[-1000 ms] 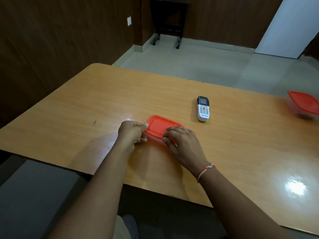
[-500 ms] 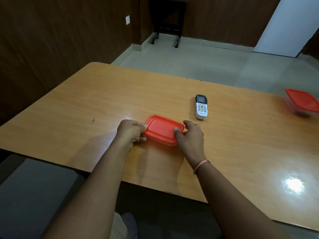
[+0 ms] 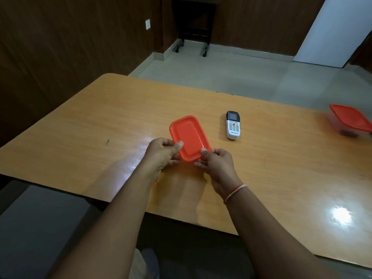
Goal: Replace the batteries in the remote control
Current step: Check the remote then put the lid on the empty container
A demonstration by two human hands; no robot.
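Glossy orange-brown wood-grain surface (image 3: 80,141), rounded far-left corner, glare spot near right. White remote control (image 3: 233,125) lies face up on it at centre, dark screen end far. Clear container with red lid (image 3: 351,121) sits at far right edge.

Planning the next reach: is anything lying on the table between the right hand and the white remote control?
Nothing visible: bare wooden table separates the right hand from the white remote control. That hand, with the left hand, grips the orange-lidded plastic box.
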